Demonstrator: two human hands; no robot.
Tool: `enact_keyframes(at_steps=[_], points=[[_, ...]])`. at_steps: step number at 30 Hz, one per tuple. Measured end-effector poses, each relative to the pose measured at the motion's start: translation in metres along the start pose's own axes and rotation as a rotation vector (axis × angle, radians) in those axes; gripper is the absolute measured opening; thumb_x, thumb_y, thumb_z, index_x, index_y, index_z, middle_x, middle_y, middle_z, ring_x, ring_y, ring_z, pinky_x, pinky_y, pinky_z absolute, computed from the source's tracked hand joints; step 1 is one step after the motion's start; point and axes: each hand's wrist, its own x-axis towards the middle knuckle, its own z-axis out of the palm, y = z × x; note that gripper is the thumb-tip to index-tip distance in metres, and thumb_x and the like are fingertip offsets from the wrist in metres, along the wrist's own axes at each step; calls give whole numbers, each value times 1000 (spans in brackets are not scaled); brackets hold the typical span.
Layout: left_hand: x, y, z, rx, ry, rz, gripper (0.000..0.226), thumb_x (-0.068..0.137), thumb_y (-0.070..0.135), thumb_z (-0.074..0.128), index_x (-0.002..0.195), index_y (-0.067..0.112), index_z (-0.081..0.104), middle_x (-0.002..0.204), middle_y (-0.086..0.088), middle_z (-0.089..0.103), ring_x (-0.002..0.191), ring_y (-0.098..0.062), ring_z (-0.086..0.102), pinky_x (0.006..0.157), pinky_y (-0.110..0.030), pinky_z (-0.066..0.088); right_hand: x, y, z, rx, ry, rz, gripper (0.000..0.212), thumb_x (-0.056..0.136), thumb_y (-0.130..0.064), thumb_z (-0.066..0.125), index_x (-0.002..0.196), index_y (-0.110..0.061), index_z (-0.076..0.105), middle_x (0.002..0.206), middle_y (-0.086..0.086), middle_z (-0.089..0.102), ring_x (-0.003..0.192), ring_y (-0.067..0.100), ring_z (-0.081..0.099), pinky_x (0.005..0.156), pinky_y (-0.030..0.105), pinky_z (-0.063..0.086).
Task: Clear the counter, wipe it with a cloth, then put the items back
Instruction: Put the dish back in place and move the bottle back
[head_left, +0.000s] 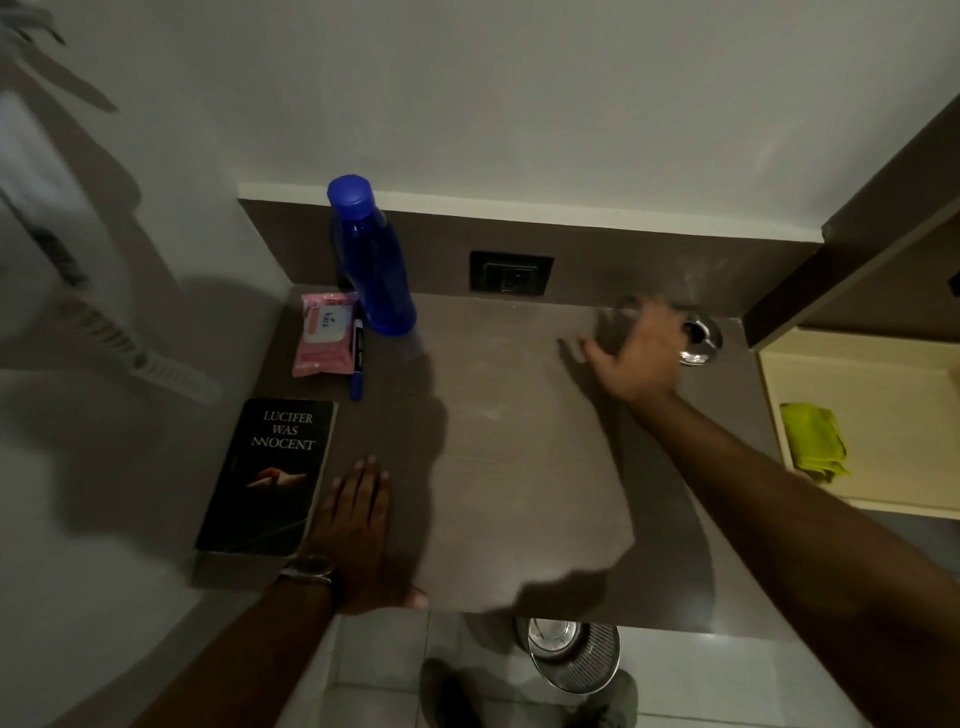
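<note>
- A black book (267, 475) lay at the left edge of the counter (498, 467)
- The left hand (356, 535) was pressed flat beside the book, fingers open, holding nothing
- Behind it were a pink wipes pack (322, 335), a blue pen (357, 358) and a tall blue bottle (371, 260) — none cleared yet
- The right hand (636, 348) reached to the back right, fingers spread, near a glass (621, 325) and a shiny ashtray (701, 340)
- It was blurry, so I could not tell if it gripped the glass
- To do it well, I think it should close snugly round the glass and lift straight up
- The yellow cloth (813, 441) waited in the open drawer (883, 374) — far right
</note>
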Motion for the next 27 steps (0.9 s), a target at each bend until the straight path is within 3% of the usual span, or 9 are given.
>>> enact_keyframes(at_steps=[2,4,6,8,10,14,19,24,27], points=[[-1,0,1,7,11,0,169,39,119,24,150,5,-35,164,-20,-38,156,-37,-26,128,-57,-8,-9,-62,14,165,-99,-218,77,88,-58,71,146,-10,52,142,17,55,133,36,53,115,48,44],[-2,0,3,-2,42,2,173,39,118,30,157,2,-21,167,-23,-26,159,-40,-14,129,-58,-2,-19,-130,32,297,-258,-268,77,84,-57,74,147,-22,48,144,8,54,131,26,54,109,44,50],[-2,-1,8,-21,76,14,172,41,117,35,163,-1,3,171,-25,-7,160,-43,2,129,-59,7,-26,-189,46,473,-370,-198,82,79,-51,83,148,-36,41,143,-1,54,129,17,55,99,28,50],[-1,-3,10,-34,64,19,173,41,118,34,164,1,1,171,-23,-9,160,-41,-2,129,-57,1,-24,-228,62,622,-348,-252,67,81,-36,88,132,-40,46,117,-15,62,113,12,67,80,8,53],[3,-4,13,-22,62,18,173,40,119,30,163,4,-11,170,-20,-21,159,-40,-12,128,-56,-6,-19,-248,76,675,-300,-295,59,82,-29,89,128,-32,52,115,-13,61,104,9,68,81,18,62],[6,-6,16,18,49,22,166,46,117,26,158,5,-25,164,-19,-34,157,-39,-20,127,-57,-10,-12,-266,98,800,-286,-63,69,80,-38,88,134,-27,46,121,-8,64,104,11,70,83,37,66],[8,-9,20,4,73,40,160,48,117,26,153,10,-30,162,-17,-36,158,-39,-17,127,-54,-12,4,-262,104,797,-389,-67,67,90,-36,79,144,-27,40,118,-15,57,88,-3,57,77,25,54],[10,-7,19,-6,61,15,163,43,118,21,150,9,-34,165,-19,-36,157,-38,-21,127,-55,-11,7,-248,101,717,-437,-90,67,92,-42,76,145,-25,39,119,-7,63,104,15,67,83,37,60],[6,-5,16,-26,51,12,168,36,119,21,151,9,-35,167,-18,-33,157,-37,-21,128,-58,-5,-7,-222,93,660,-346,-76,68,90,-42,78,144,-28,39,115,-11,60,101,10,64,71,21,50]])
